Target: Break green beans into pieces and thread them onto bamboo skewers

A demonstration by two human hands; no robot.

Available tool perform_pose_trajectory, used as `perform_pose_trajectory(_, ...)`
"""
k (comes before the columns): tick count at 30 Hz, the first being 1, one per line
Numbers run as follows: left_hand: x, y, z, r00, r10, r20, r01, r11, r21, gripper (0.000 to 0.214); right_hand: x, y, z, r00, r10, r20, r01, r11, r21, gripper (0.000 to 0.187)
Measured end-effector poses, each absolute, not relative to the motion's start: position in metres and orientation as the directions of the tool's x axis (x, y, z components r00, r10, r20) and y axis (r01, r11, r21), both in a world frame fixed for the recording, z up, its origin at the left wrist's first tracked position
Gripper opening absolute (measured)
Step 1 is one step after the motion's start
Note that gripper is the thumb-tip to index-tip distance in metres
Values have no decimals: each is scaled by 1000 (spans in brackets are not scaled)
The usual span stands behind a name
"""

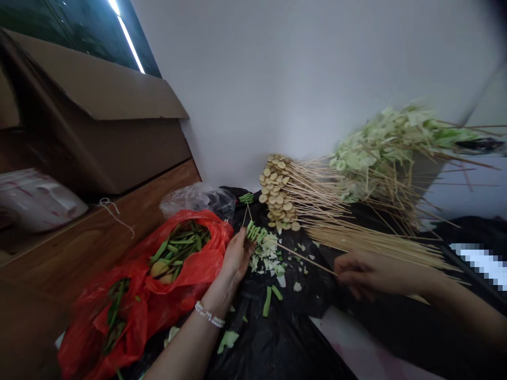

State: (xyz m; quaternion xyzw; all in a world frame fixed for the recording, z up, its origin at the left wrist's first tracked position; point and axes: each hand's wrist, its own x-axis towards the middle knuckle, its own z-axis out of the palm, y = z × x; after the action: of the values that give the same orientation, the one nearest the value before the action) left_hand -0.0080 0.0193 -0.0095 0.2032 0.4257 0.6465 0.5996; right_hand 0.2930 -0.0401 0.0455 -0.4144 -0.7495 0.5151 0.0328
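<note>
My left hand [236,256], with a beaded bracelet on its wrist, is closed around a row of cut green bean pieces [256,233] threaded side by side. A thin wooden skewer [307,258] runs from these pieces to my right hand [361,272], whose fingers pinch its far end. Just beyond my left hand, another small row of green beans [246,198] lies on the black plastic sheet [273,338]. Loose bean pieces [267,301] and chopped pale leaf scraps [266,256] lie on the sheet below and between my hands.
Left of my arm sits a red plastic bag [216,224] of green beans. Skewered potato slices [279,192] and bare skewers [376,245] lie beyond my hands. Skewered cabbage [388,140] is piled back right by the wall [257,95]. A cardboard box [130,153] stands left.
</note>
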Motion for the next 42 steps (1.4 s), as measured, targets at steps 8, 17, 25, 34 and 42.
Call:
perform_pose_trajectory(8,-9,15,-5,-72,944,-322,-604,215,767,40,245,-10,41,-619,749,-234,347,-7,-938,30)
perform_pose_trajectory(17,-5,13,-3,-87,938,-335,-567,230,791,35,133,64,19,-476,876,-78,122,-22,-992,12)
perform_pose_trajectory(25,-5,12,-6,-221,935,-276,-526,124,841,27,91,111,4,-427,891,-154,175,-86,-981,25)
perform_pose_trajectory(34,-8,14,-13,-262,942,-211,-483,61,874,27,86,112,6,-438,877,-197,361,-29,-932,27)
perform_pose_trajectory(42,-7,15,-17,-283,955,-88,-347,-17,938,27,133,61,16,-435,896,91,507,327,-797,19)
